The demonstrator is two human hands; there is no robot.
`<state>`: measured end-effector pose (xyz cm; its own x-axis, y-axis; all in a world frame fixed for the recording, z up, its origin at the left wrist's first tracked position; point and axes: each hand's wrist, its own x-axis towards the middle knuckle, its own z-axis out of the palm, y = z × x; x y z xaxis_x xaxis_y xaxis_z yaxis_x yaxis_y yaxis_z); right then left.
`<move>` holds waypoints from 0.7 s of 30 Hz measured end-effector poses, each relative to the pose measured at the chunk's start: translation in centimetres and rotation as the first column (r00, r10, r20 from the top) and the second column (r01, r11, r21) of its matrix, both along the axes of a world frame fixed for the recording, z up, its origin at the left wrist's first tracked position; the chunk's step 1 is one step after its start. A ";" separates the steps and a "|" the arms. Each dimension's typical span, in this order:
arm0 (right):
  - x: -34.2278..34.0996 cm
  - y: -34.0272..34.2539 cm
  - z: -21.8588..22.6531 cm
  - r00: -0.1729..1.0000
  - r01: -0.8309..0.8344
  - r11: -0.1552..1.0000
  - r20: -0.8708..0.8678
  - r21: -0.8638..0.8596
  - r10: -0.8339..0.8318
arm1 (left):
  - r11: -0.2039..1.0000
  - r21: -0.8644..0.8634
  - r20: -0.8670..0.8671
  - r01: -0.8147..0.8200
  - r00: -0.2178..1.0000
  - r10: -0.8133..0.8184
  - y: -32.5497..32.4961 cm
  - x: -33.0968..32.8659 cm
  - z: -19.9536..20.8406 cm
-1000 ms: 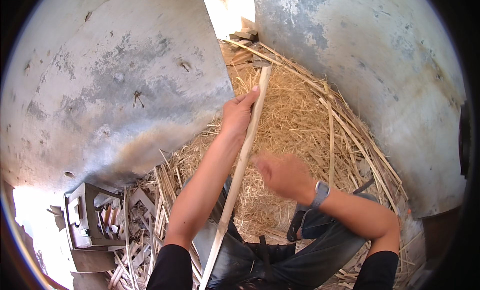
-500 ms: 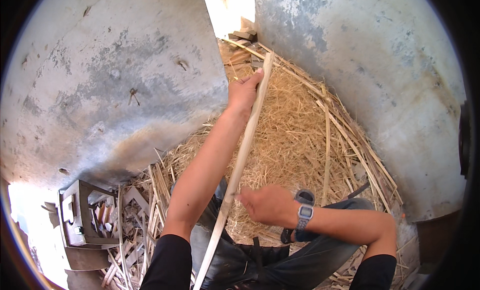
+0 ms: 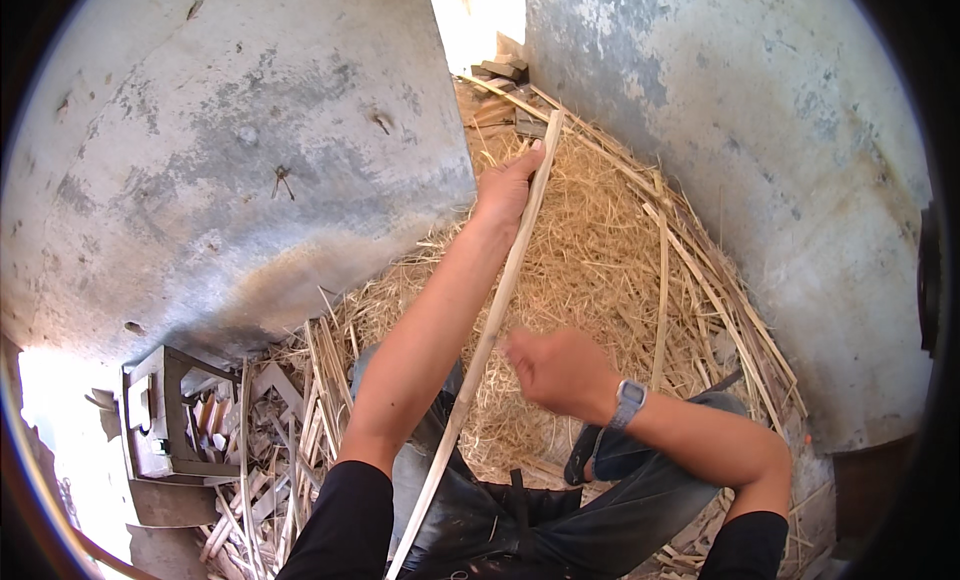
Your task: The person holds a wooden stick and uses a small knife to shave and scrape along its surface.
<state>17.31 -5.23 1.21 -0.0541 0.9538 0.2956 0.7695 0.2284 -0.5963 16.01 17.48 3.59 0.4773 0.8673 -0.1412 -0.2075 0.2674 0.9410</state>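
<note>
A long, pale bamboo strip [image 3: 507,280] slants from the far middle down across my lap, its lower end running out of view. My left hand [image 3: 507,188] is closed around it just below its far end, the thumb lying along its edge. Right of the strip's middle, my right hand [image 3: 568,375] hovers with curled fingers, slightly blurred and apart from the strip. What it holds, if anything, cannot be made out. A silver digital watch [image 3: 629,402] is on my right wrist.
Dry shavings [image 3: 590,250] cover the ground ahead. Long split strips [image 3: 700,270] lie along the right wall [image 3: 790,180]. A weathered grey panel [image 3: 230,160] stands at left. Below it are a dark, open-sided metal frame [image 3: 185,470] and scattered offcuts [image 3: 265,500].
My right hand has moved up and right, away from the strip it was close against. My left hand keeps its hold near the far end. The whole view has shifted slightly.
</note>
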 end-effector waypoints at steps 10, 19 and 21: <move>0.5 0.9 -0.9 0.997 0.055 0.998 0.053 -0.022 -0.054 | 0.983 -0.155 0.119 0.094 0.990 -0.076 0.5 -1.0 -0.1; -2.6 -1.1 -1.6 0.969 -0.115 0.879 0.142 -0.463 0.202 | 0.945 -0.272 0.245 0.180 0.963 -0.113 -1.1 -0.2 0.2; -0.5 0.7 -3.2 0.965 0.088 0.985 -0.234 -0.146 -0.121 | 0.922 -0.306 0.283 0.236 0.947 -0.149 -1.0 -0.2 -0.1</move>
